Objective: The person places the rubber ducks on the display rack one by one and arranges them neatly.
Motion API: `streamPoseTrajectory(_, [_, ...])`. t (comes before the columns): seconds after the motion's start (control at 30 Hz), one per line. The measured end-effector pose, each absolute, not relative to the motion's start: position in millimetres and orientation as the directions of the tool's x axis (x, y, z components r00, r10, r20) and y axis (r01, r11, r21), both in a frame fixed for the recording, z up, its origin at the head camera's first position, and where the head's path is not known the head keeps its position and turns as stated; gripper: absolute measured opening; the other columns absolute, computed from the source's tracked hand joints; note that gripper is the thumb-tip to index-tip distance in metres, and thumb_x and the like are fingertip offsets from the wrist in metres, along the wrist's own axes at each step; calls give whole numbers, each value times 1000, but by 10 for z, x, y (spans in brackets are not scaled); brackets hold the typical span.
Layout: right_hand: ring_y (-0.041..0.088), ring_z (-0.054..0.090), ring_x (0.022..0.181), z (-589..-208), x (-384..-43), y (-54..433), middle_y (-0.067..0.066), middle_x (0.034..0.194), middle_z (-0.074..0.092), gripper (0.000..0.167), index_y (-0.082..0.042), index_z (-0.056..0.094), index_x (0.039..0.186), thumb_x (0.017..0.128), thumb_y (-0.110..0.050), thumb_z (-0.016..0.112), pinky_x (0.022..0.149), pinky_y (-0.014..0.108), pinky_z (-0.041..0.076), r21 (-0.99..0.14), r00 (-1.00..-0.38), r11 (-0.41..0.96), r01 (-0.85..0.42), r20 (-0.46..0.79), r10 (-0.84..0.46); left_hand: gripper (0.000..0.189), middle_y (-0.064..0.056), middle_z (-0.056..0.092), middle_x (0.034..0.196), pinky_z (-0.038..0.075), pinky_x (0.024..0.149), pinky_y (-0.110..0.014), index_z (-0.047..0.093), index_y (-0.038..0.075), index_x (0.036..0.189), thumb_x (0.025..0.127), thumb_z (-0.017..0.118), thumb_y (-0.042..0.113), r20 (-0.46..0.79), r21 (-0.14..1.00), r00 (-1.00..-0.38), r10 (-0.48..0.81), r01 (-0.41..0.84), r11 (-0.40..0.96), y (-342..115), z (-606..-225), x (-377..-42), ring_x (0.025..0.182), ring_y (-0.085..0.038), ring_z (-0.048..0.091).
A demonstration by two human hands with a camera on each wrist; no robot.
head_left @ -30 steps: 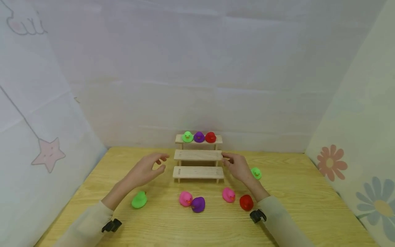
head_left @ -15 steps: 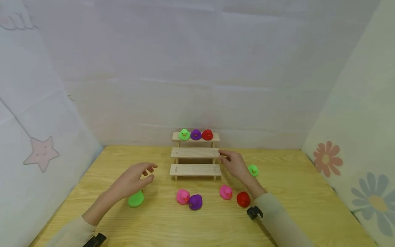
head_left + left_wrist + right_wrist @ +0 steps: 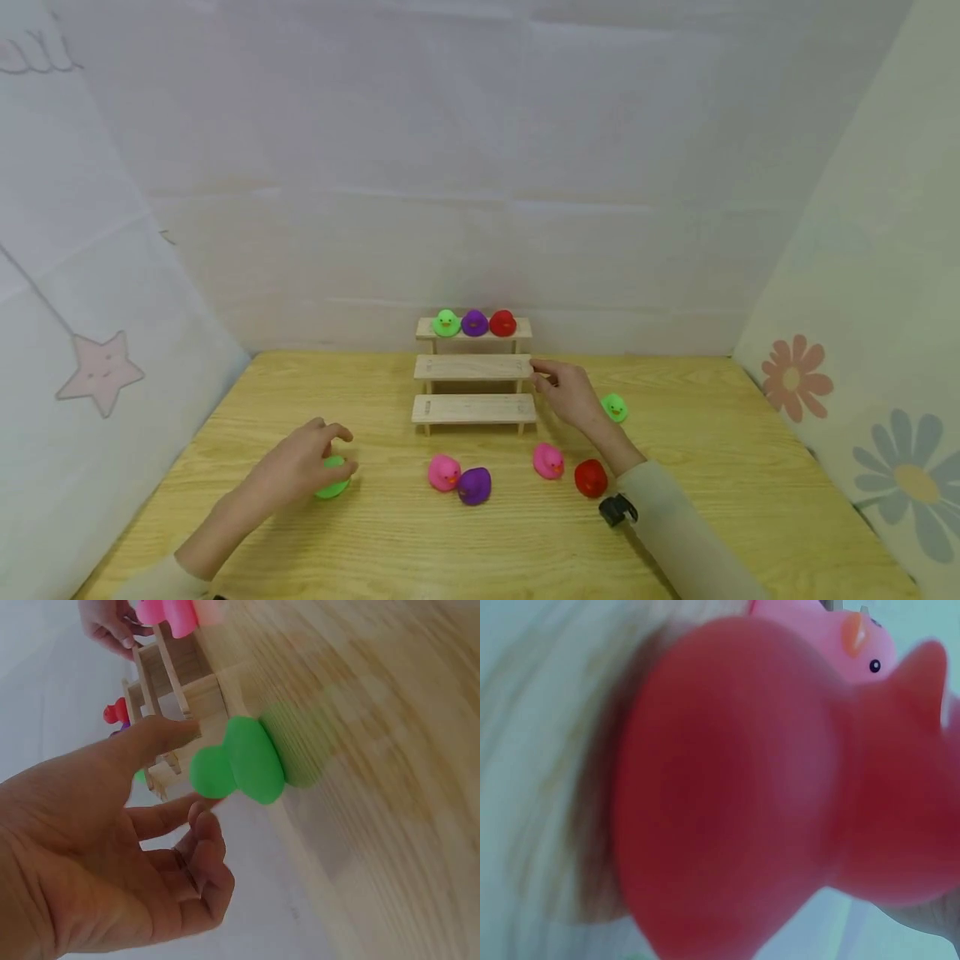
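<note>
My left hand (image 3: 292, 467) is over a green rubber duck (image 3: 255, 761) on the table at the left. In the left wrist view its thumb and fingers are spread on either side of the duck's head, without a plain grip. My right hand (image 3: 573, 400) holds the right end of the three-tier wooden step shelf (image 3: 472, 367), index finger and thumb at the middle step's edge. On the top step sit a green duck (image 3: 446, 323), a purple duck (image 3: 475, 323) and a red duck (image 3: 502, 323). The lower two steps are bare.
In front of the shelf lie a pink duck (image 3: 445, 472) beside a purple duck (image 3: 475, 486), another pink duck (image 3: 548, 461) and a red duck (image 3: 591, 478) below my right forearm. A green duck (image 3: 615, 407) is right of that hand. Cloth walls (image 3: 480, 183) enclose the table.
My left hand has moved away from the shelf's left side, down and leftward to the green duck. The right hand has stayed at the shelf's right end. The view has shifted slightly.
</note>
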State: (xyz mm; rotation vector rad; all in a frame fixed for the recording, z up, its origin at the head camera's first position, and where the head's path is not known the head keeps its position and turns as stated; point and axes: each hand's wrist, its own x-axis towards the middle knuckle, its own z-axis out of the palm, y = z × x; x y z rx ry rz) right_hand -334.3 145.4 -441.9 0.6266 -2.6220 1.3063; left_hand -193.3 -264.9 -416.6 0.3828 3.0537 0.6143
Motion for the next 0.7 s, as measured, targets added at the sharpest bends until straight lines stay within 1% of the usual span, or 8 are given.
streamPoseTrajectory(0.13, [26, 72, 92, -4424, -3348, 1459, 16, 127, 67, 37, 0, 62, 138, 103, -13, 63, 69, 34, 57, -727, -905, 543, -422, 302, -299, 37, 2, 61, 83, 46, 51, -34, 70, 7, 107, 87, 81, 37, -20, 345, -988, 153, 137, 929, -2641, -4142, -1891, 67, -13, 55])
streamPoseTrajectory(0.2, [26, 71, 92, -4426, -3352, 1460, 16, 128, 67, 37, 1, 62, 138, 103, -12, 63, 69, 33, 57, -724, -905, 546, -421, 301, -300, 33, 3, 62, 79, 46, 51, -34, 70, 8, 103, 88, 80, 36, -38, 351, -988, 153, 130, 927, -2645, -4145, -1895, 64, -13, 55])
streamPoseTrajectory(0.27, [27, 71, 92, -4426, -3353, 1460, 16, 127, 67, 37, 0, 62, 138, 103, -13, 63, 69, 33, 56, -723, -906, 548, -421, 300, -300, 29, 3, 61, 78, 46, 52, -34, 69, 10, 101, 89, 80, 33, -33, 363, -985, 167, 144, 921, -2649, -4159, -1899, 63, -13, 54])
streamPoseTrajectory(0.4, [31, 71, 92, -4419, -3349, 1459, 16, 126, 68, 37, 1, 62, 138, 104, -14, 62, 66, 33, 55, -724, -904, 545, -423, 297, -308, 20, 4, 53, 76, 43, 53, -29, 70, 11, 101, 90, 79, 25, 26, 355, -971, 238, 232, 906, -2662, -4194, -1918, 61, -11, 48])
streamPoseTrajectory(0.5, [31, 72, 92, -4413, -3342, 1463, 17, 126, 68, 38, 1, 61, 138, 104, -14, 62, 68, 34, 56, -725, -900, 538, -431, 303, -314, 18, 4, 48, 77, 40, 52, -27, 72, 13, 105, 90, 79, 20, 67, 331, -951, 303, 308, 892, -2664, -4205, -1933, 62, -10, 44])
streamPoseTrajectory(0.6, [28, 72, 92, -4406, -3332, 1470, 18, 127, 67, 38, 1, 62, 138, 103, -14, 63, 71, 35, 58, -730, -895, 522, -441, 315, -316, 20, 3, 48, 83, 41, 56, -26, 73, 15, 109, 90, 78, 13, 92, 325, -928, 362, 371, 870, -2654, -4203, -1955, 67, -10, 44])
streamPoseTrajectory(0.7, [29, 72, 93, -4398, -3323, 1475, 19, 129, 66, 38, 1, 61, 138, 103, -13, 63, 72, 37, 58, -734, -891, 510, -448, 322, -319, 27, 0, 50, 92, 46, 61, -26, 73, 16, 111, 88, 76, 3, 111, 347, -899, 423, 434, 831, -2637, -4198, -1994, 74, -10, 47])
